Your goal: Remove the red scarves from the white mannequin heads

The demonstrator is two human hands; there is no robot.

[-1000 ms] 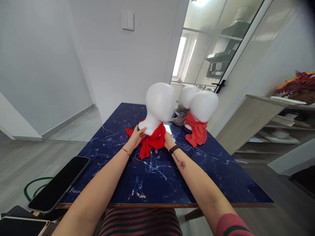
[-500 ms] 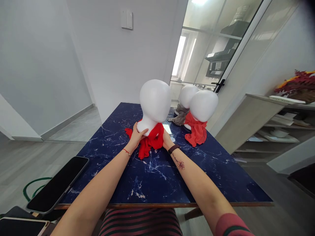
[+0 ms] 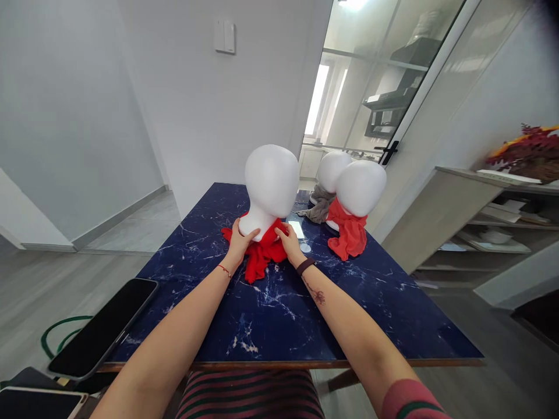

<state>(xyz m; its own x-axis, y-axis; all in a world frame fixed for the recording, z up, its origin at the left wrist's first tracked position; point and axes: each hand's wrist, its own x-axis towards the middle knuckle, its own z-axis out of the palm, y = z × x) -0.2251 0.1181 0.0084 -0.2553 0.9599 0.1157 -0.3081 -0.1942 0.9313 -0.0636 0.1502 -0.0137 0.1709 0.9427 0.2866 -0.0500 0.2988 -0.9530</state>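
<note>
a white head (image 3: 271,180) stands near the center of the frame, on the blue table (image 3: 305,326), its neck wrapped low down in a red scarf (image 3: 257,265). the left hand (image 3: 238,241) grasps the base of the neck at its left side, thumb laid across the front (the fingers behind are mostly hidden). the right hand (image 3: 290,241) is at the base's right side, thumb and fingers bent against the red scarf; i cannot tell whether it pinches the cloth or only presses on it. loose ends of the scarf lie on the table, one below the neck and one to the left of the left hand.

just right of the right hand are a pale card (image 3: 297,229) and a small white disc (image 3: 305,248). right of center, two more heads stand close together: the nearer head (image 3: 361,187) in a coral scarf (image 3: 349,235), the farther head (image 3: 332,170) in a grey scarf (image 3: 321,205). a dark phone (image 3: 105,329) is at lower left, at the table's edge.
</note>
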